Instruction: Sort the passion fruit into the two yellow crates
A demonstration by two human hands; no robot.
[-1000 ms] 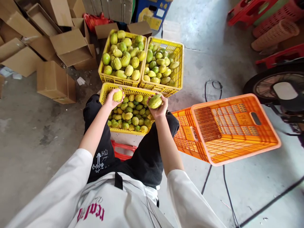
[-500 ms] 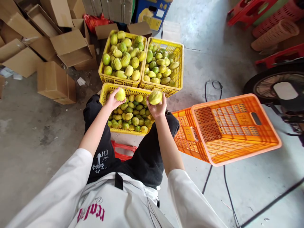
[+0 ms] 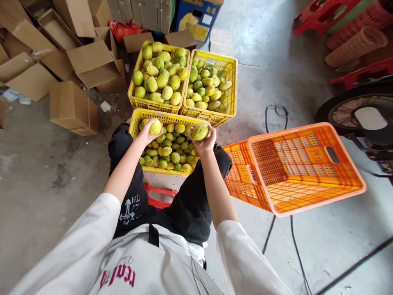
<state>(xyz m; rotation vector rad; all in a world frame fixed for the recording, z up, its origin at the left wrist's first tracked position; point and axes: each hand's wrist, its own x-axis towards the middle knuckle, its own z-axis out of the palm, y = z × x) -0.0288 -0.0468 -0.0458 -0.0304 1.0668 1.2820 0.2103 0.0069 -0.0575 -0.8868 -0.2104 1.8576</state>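
Note:
My left hand (image 3: 146,133) is closed around a yellow lemon (image 3: 155,127) over the left part of the near yellow crate (image 3: 134,128). Held in the curled fingers of my right hand (image 3: 207,145) is a greener, yellow-green lemon (image 3: 199,132), above the same crate's right side. Many smaller green and yellow lemons (image 3: 172,149) lie inside this crate, between and below my hands. Both hands stay apart from each other. Parts of the crate's right rim are hidden by my right hand and forearm.
Behind stand two more yellow crates, the left one (image 3: 131,98) heaped with large lemons, the right one (image 3: 232,88) partly filled. An orange crate (image 3: 307,180) lies tipped at the right. Cardboard boxes (image 3: 72,104) crowd the left; a red stool (image 3: 153,200) shows beneath me.
The lemon in my right hand has turned, showing a greener side, and that hand is slightly lower. My left hand keeps its lemon, almost in place.

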